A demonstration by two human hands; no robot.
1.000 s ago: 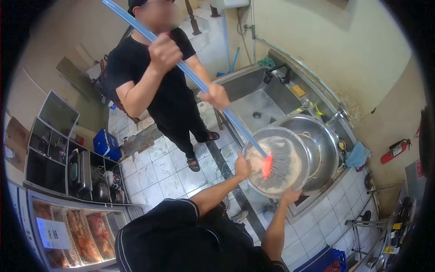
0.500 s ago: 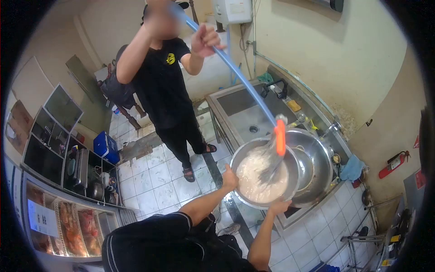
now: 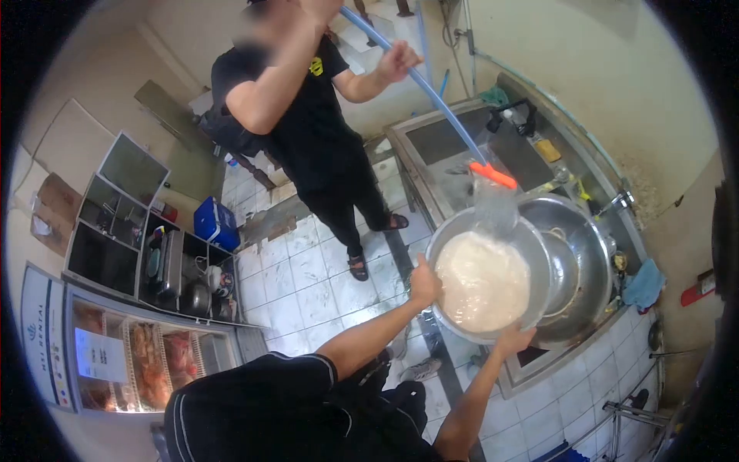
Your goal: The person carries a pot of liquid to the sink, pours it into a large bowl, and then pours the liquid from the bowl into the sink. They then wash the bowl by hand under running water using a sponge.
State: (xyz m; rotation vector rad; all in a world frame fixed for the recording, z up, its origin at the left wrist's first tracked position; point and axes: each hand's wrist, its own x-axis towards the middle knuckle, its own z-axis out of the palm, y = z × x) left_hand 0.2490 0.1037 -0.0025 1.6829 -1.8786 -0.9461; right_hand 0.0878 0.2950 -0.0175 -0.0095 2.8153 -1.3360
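My left hand (image 3: pixel 425 283) grips the left rim of a large steel bowl (image 3: pixel 543 266), its thumb up at the edge. At the near rim, my right hand (image 3: pixel 514 340) is closed on the same bowl. A creamy beige, wet mixture (image 3: pixel 483 283) lies inside, and the bowl is tilted. Over its far edge hangs a blurred, see-through grey end (image 3: pixel 495 209) below an orange piece (image 3: pixel 493 175). That piece joins a long blue pole or hose (image 3: pixel 443 108). A co-worker's hand (image 3: pixel 399 61) is on the blue length. Whether the grey end touches the mixture cannot be made out.
A wider steel basin (image 3: pixel 591 281) stands beside the bowl, on the sink counter (image 3: pixel 419 165). The co-worker (image 3: pixel 319 138) stands across from me. A display fridge (image 3: pixel 154 354), a blue cooler (image 3: pixel 215 223), a blue cloth (image 3: pixel 645 285) and a fire extinguisher (image 3: pixel 698 289) surround the space.
The orange piece has swung from upright to nearly level, and the grey end has drawn back toward the bowl's far rim. My view has turned slightly. Both my hands keep hold of the bowl.
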